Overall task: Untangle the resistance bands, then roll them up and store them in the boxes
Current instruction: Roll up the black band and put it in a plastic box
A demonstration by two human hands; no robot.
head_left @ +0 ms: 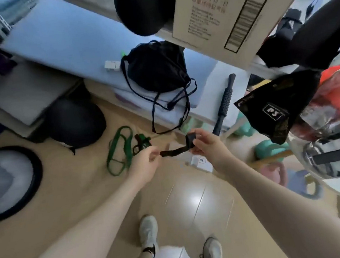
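Observation:
A black resistance band (174, 151) stretches between my two hands above the wooden floor. My right hand (205, 144) grips its rolled-up end, a small black coil at my fingertips. My left hand (147, 160) pinches the loose tail of the same band. A green resistance band (118, 152) lies in loops on the floor just left of my left hand, with a small dark tangle of bands (141, 144) beside it. A large cardboard box (226, 15) hangs into view at the top right.
A black drawstring bag (157, 67) lies on a pale blue mat (63, 41). A black massage roller stick (224, 102) and teal kettlebells (271, 150) stand to the right. A black mesh pouch (270, 106) hangs at right. A dark ball (75, 123) and ring (34, 179) lie left.

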